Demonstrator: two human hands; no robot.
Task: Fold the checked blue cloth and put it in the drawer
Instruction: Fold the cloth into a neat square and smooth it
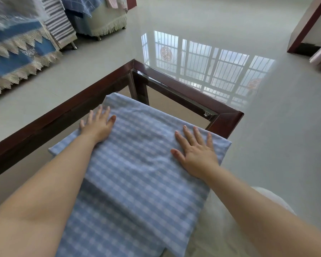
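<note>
The checked blue cloth [137,164] lies spread over the near corner of a glass-topped table with a dark wooden frame [183,89]. It looks doubled over, with a folded layer on top, and its near end hangs down toward me. My left hand [98,125] rests flat on the cloth's far left part, fingers apart. My right hand [195,151] lies flat on its right side near the table's edge, fingers spread. Neither hand grips the fabric. No drawer is in view.
A shiny grey tiled floor [220,58] reflects a barred window beyond the table. At the upper left stands furniture draped in blue lace-trimmed covers [17,52] and a striped cloth [57,21]. A dark red wooden piece [308,25] stands at the upper right.
</note>
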